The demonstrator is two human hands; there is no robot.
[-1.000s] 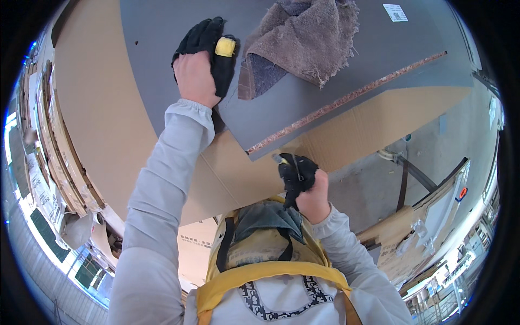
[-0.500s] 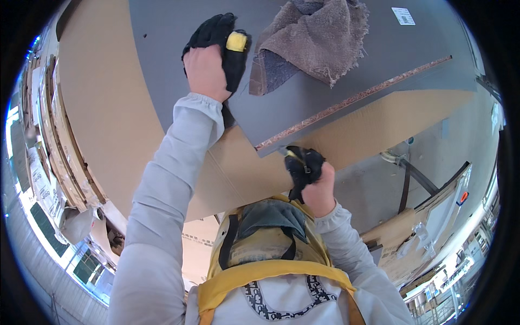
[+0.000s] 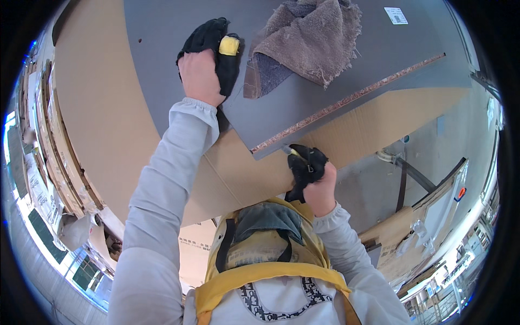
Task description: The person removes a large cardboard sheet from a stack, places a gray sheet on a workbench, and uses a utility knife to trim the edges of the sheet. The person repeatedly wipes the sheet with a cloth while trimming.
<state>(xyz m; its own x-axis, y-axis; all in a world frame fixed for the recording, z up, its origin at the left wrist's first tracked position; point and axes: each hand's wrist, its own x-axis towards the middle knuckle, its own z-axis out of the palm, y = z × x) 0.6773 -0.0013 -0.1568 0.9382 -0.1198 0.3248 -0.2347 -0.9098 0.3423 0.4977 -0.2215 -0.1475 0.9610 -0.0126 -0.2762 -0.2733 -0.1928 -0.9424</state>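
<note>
My left hand (image 3: pixel 208 62), in a black fingerless glove with yellow wrapping on the thumb, rests on a dark grey panel (image 3: pixel 179 116) with its fingers laid against the surface. A crumpled brown-grey cloth (image 3: pixel 309 43) lies just to its right on the panel. Close to the panel's near corner, my right hand (image 3: pixel 307 170), gloved in black too, is closed round a small tool with a flat grey tip (image 3: pixel 287 148). Most of that tool is hidden in the fist. A narrow strip of bare, speckled chipboard edge (image 3: pixel 346 103) runs along the panel's near side.
Brown cardboard (image 3: pixel 238 173) lies under the panel and sticks out toward me. A white label (image 3: pixel 396 15) is on the panel at far right. Stacked boards (image 3: pixel 70 141) stand on the left. Metal framework (image 3: pixel 414 173) and more boards (image 3: pixel 428 216) are at right.
The view has shifted slightly, so the panel and cloth sit a little farther left. My right hand has moved slightly to the right, away from the panel's corner. My left hand stays on the panel.
</note>
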